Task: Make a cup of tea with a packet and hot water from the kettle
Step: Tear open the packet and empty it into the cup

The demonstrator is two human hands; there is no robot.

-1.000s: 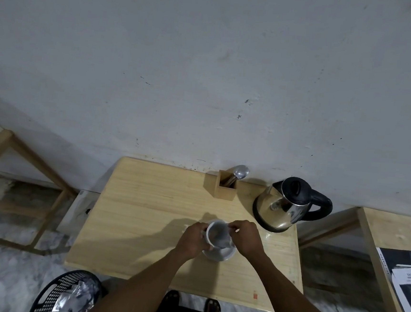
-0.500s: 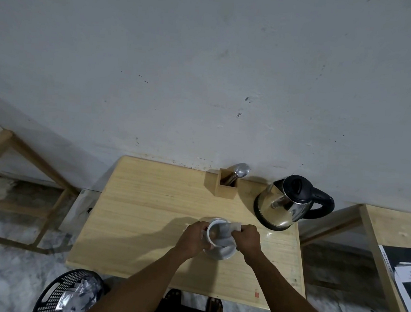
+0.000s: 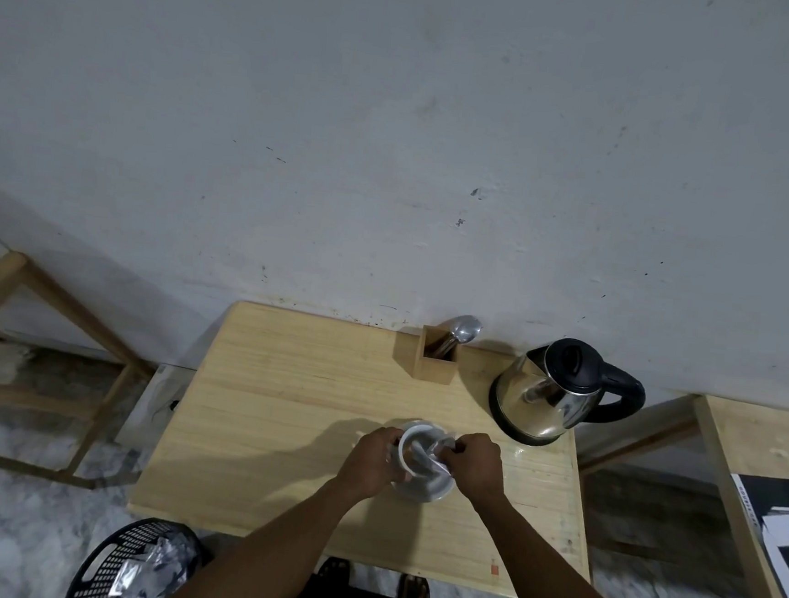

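Note:
A white cup (image 3: 411,438) stands on a white saucer (image 3: 433,489) near the middle of the wooden table (image 3: 277,412). My left hand (image 3: 371,459) wraps the cup's left side. My right hand (image 3: 476,463) pinches a silvery tea packet (image 3: 431,454) that is tilted over the cup's mouth. The steel kettle (image 3: 548,398) with a black lid and handle sits to the back right, apart from both hands.
A wooden holder (image 3: 437,362) with a metal spoon (image 3: 464,329) stands at the table's back edge by the wall. A black waste basket (image 3: 135,567) with wrappers is on the floor at front left. Papers (image 3: 787,533) lie on another table at right.
My right hand has brought the packet from the cup's right side down over the cup's mouth and tilted it. The left hand has kept its hold on the cup.

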